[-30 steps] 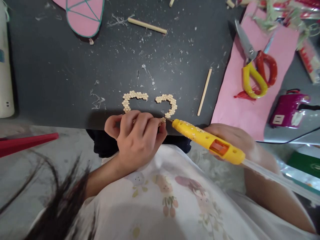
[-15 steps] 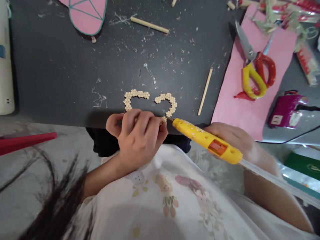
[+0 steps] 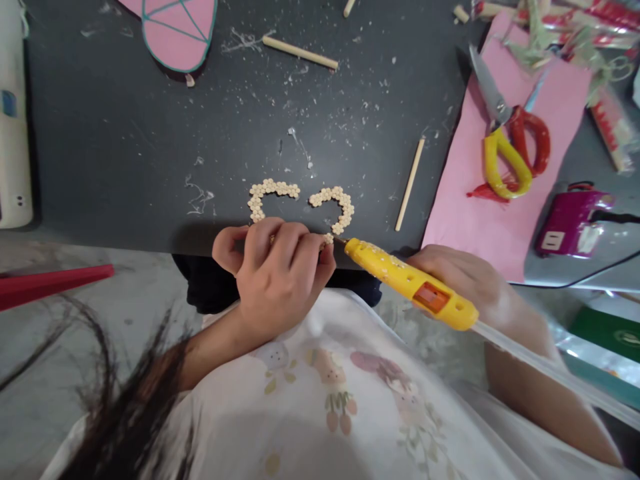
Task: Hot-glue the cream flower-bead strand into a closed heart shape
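My right hand point(image 3: 463, 277) is closed round a yellow glue gun point(image 3: 395, 270) with a clear glue stick point(image 3: 540, 367) in its back end. The gun's nozzle touches or nearly touches a small cream bead cluster at the tips of my left hand point(image 3: 280, 280). That hand is bent over the table's near edge, its fingers closed on a piece of cream beadwork, mostly hidden beneath them. Just beyond the fingers two curved strips show: a left beadwork strip point(image 3: 270, 188) and a right beadwork strip point(image 3: 345, 207), with a gap between their upper ends.
Scissors point(image 3: 500, 127) with red and yellow handles lie on pink sheet point(image 3: 460, 207) at right, near a purple box point(image 3: 575, 223). Wooden sticks point(image 3: 300, 53) and glue scraps dot the dark table point(image 3: 125, 147). A pink oval piece point(image 3: 177, 33) lies at far left.
Almost nothing differs. The glue gun's rear end has shifted slightly left, while its nozzle and my left hand stay in place.
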The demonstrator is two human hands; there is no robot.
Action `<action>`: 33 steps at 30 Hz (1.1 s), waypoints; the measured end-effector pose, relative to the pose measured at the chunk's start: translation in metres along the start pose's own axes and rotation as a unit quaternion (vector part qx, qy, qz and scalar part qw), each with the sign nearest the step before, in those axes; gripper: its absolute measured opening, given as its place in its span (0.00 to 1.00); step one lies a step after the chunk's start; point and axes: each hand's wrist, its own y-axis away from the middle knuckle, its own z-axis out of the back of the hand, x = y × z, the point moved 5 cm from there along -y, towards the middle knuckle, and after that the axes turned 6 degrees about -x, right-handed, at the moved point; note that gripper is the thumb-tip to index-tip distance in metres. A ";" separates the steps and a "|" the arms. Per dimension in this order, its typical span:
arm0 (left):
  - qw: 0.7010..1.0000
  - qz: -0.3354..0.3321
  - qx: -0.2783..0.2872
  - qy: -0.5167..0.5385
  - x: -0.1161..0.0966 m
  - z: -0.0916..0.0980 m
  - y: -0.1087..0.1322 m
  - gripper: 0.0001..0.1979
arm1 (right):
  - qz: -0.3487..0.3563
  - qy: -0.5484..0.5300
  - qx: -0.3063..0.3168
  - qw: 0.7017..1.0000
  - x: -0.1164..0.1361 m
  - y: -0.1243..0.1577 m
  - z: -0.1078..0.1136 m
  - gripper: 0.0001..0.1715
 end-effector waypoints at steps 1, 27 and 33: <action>1.000 0.000 -0.001 -0.002 0.000 0.000 0.000 0.05 | 0.017 0.006 0.000 1.000 0.001 0.001 0.000 0.06; 1.000 -0.012 0.006 -0.002 -0.001 0.000 -0.002 0.04 | 0.102 0.053 -0.020 0.993 0.002 0.002 -0.002 0.06; 1.000 -0.012 0.002 -0.006 -0.001 -0.001 -0.003 0.04 | 0.105 0.046 -0.018 0.993 -0.006 0.011 -0.006 0.13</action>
